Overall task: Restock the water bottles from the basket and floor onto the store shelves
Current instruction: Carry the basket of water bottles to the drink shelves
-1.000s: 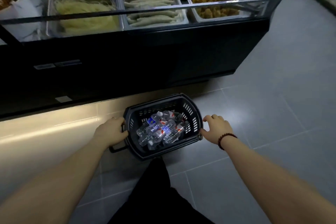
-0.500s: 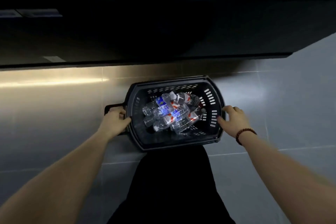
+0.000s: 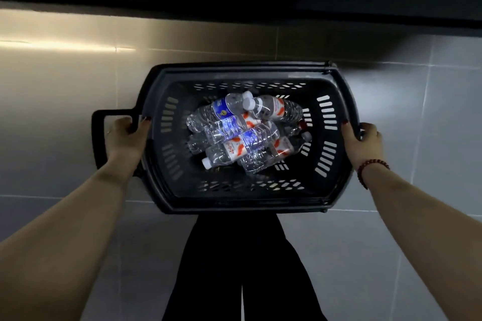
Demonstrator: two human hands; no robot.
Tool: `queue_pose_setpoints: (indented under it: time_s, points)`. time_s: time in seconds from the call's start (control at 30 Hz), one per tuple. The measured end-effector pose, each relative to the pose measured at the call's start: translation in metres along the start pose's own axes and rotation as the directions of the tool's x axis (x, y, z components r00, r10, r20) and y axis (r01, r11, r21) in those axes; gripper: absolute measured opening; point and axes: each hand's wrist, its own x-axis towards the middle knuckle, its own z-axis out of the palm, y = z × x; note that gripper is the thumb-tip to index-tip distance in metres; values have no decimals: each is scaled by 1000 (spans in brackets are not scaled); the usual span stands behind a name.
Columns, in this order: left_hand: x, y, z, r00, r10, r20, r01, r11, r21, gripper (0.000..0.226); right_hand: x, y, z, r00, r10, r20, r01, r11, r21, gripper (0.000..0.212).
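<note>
Both hands on basket (image 3: 339, 91) w/ bottles (image 3: 242, 133)

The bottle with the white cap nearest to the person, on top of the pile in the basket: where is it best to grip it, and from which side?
Probably the ribbed clear body of the bottle, from above: it lies on its side on the pile, top uncovered.

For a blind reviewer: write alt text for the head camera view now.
Two bare hands, left hand and right hand, grip opposite sides of a black plastic basket holding a jumble of clear water bottles, seen from above over a grey tiled floor.
</note>
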Motion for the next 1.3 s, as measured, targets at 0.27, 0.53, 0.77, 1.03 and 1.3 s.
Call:
queue_pose_setpoints:
  time_s: [0.27, 0.53, 0.77, 1.03, 1.3]
  points:
    - [18, -17, 24, 999, -48, -10, 47, 990, -131, 47, 26, 9, 27, 987, 61, -146, -40, 989, 141, 53]
    - [7, -17, 32, 994, -47, -98, 30, 986, -165, 59, 32, 22, 29, 986, 60, -153, -43, 993, 108, 56]
    - [16, -23, 29, 992, -48, -113, 22, 974, -224, 65, 33, 20, 29, 989, 8, -147, 12, 991, 135, 57]
    - [19, -24, 24, 998, -58, -23, 49, 956, -289, 66, 30, 9, 18, 997, 35, -65, -30, 997, 75, 60]
    - [21, -29, 10, 998, -62, -6, 58, 962, -266, 71, 17, -10, 9, 998, 34, -51, -38, 996, -77, 64]
